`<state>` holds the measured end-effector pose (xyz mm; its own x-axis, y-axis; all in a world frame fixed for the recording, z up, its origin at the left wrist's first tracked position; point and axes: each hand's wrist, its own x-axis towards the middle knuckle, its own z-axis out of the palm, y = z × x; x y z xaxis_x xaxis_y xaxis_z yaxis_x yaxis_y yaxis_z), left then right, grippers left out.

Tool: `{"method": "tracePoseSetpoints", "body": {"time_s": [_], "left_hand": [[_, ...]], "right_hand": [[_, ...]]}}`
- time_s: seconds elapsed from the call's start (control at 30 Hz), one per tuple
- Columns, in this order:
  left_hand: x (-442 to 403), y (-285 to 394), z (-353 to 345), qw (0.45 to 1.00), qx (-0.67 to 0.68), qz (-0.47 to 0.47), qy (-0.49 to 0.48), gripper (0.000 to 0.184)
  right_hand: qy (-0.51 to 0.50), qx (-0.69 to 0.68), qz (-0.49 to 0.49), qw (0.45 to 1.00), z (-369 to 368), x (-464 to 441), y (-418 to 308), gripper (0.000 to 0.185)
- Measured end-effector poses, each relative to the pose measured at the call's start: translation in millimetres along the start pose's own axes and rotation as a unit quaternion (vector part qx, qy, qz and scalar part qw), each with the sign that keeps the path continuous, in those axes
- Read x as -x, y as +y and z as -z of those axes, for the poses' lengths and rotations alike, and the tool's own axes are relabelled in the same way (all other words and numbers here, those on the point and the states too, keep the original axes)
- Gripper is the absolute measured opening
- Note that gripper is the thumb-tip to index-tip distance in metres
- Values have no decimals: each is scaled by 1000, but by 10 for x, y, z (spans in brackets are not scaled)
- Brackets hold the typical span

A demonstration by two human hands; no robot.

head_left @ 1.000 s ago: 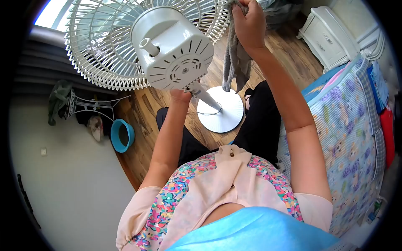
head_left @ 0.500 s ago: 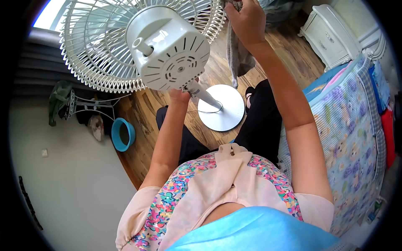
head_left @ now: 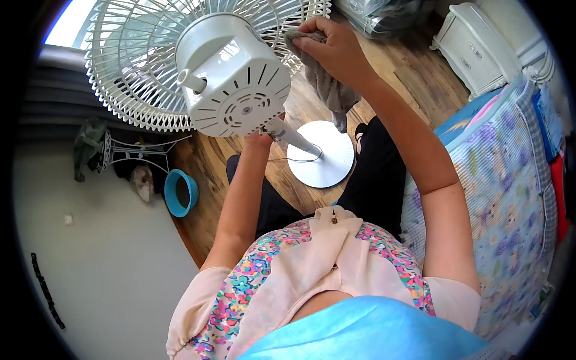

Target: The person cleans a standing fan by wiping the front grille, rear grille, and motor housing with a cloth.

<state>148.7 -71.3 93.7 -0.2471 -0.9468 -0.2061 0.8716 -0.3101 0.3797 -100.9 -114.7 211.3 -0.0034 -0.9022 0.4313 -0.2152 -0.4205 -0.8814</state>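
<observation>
A white standing fan [head_left: 240, 99] fills the upper left, its wire grille [head_left: 144, 72] facing away from me and its motor housing towards me. My left hand [head_left: 259, 139] is closed round the top of its pole, just under the housing, which hides most of the fingers. In my right hand [head_left: 336, 51] is a crumpled grey cloth [head_left: 327, 84], pinched at its upper end close to the right edge of the grille. The rest of the cloth hangs down over the floor. The fan's round white base [head_left: 321, 165] stands between my legs.
To the right is a bed with a patterned cover [head_left: 486, 210], with a white drawer cabinet [head_left: 477, 51] beyond it. A blue basin [head_left: 181, 193] sits at the left by a white metal rack [head_left: 138, 153]. A clear plastic-wrapped bundle [head_left: 384, 15] lies at the back.
My right hand has moved down and left with the cloth, towards the grille's edge. The fan head has shifted slightly left; my left hand stays at the pole.
</observation>
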Motion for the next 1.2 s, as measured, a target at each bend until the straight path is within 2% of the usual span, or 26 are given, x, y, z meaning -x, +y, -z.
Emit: {"method": "tracePoseSetpoints", "body": {"time_s": [0.03,0.1,0.17,0.27,0.33,0.4,0.5,0.57,0.63,0.67,0.7,0.77,0.83,0.9,0.93,0.97,1.03,1.1,1.17,1.2], "left_hand": [[17,-18,-26,1000,2,-8,10,47],[40,-54,-80,999,9,-24,23,46],[22,-55,-86,999,13,-33,25,45],[4,-45,-20,999,46,-9,16,40],[-19,-45,3,998,47,-8,-34,40],[3,-36,20,999,42,-10,-31,41],[53,-7,0,999,24,-1,-26,42],[64,-9,0,1000,14,11,-21,44],[36,-36,24,1000,-11,-2,-18,44],[0,-38,51,1000,-11,-3,-20,44],[-18,-38,63,999,2,16,-31,45],[-53,-32,75,998,15,35,-48,45],[33,-71,-46,1000,-12,-11,17,46],[31,-101,-47,1000,-7,-6,10,46],[34,-90,-32,1000,-4,-3,9,46],[37,-80,-19,1000,-1,-1,7,46],[12,-29,-2,1000,10,14,26,45],[37,-12,18,1000,-4,-4,10,45],[58,-66,11,1000,-15,-20,-5,46],[43,-81,-27,1000,4,-13,5,46]], "right_hand": [[26,38,44,998,-8,54,79,30],[55,23,9,998,96,83,242,29],[124,-25,-66,990,181,82,374,28],[178,-66,-29,981,84,60,327,27],[208,-85,-5,974,-75,26,270,27],[227,16,69,971,-249,64,202,28],[174,-4,32,984,-226,94,49,27],[191,8,21,981,-173,37,132,26],[258,50,24,965,-182,-5,161,27],[223,60,-10,973,-224,64,163,28],[222,60,-12,973,-219,100,80,28],[141,4,1,990,-179,82,-48,30],[176,24,-14,984,-132,8,153,30],[247,-16,-61,967,-124,-22,243,29],[242,28,-14,970,-193,-2,243,28],[241,28,-16,970,-228,35,245,28],[174,6,58,983,-245,75,112,27],[141,-34,29,989,-165,76,283,27],[224,20,-3,974,-97,40,657,26],[228,24,-53,972,-68,52,601,27]]}}
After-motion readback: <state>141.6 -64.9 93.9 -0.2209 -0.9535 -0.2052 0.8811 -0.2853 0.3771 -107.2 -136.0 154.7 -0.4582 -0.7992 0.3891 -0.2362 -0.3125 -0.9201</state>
